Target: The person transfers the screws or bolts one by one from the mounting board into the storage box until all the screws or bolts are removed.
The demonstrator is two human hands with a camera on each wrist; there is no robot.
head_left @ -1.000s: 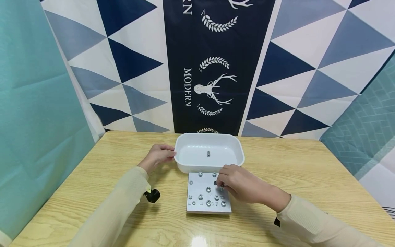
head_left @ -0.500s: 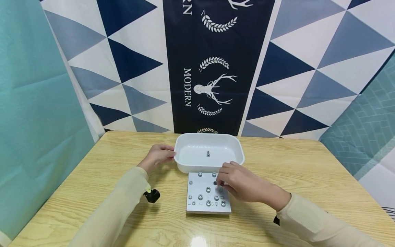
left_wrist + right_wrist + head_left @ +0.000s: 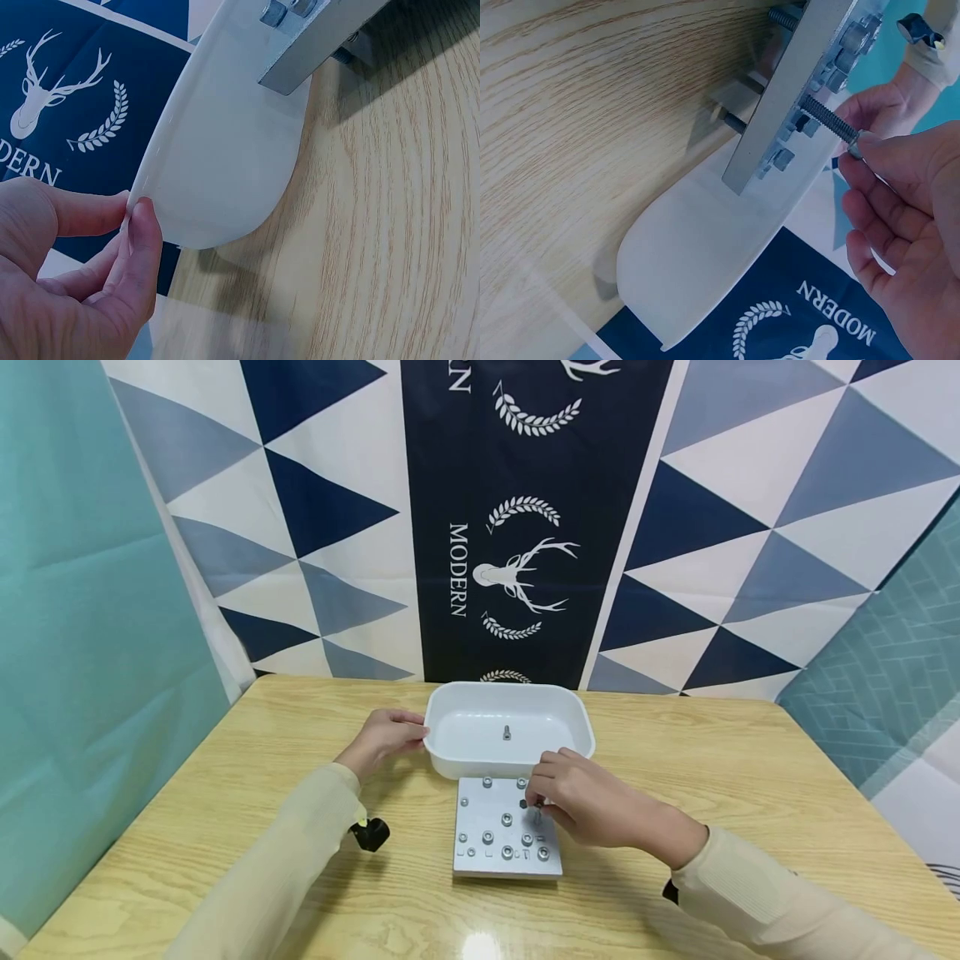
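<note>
A silver metal plate (image 3: 483,804) lies flat in front of a white basin (image 3: 480,770), with several socket-head bolts standing in it. My right hand (image 3: 581,797) is over the plate's right side. Between thumb and index finger it pinches the head of a long threaded bolt (image 3: 831,120), whose lower end meets the plate's top face; how deep it sits in the hole I cannot tell. My left hand (image 3: 82,277) pinches the basin's left rim between thumb and fingers. One loose bolt (image 3: 507,733) lies on the basin floor.
Everything stands on a wooden table (image 3: 300,893). A patterned cloth (image 3: 517,577) hangs behind its far edge, and a teal cloth (image 3: 97,635) hangs at the left. Bolt ends (image 3: 735,122) stick out beneath the plate.
My right hand has risen slightly with the bolt, and more of the shank shows below its fingers. The left hand stays on the basin rim.
</note>
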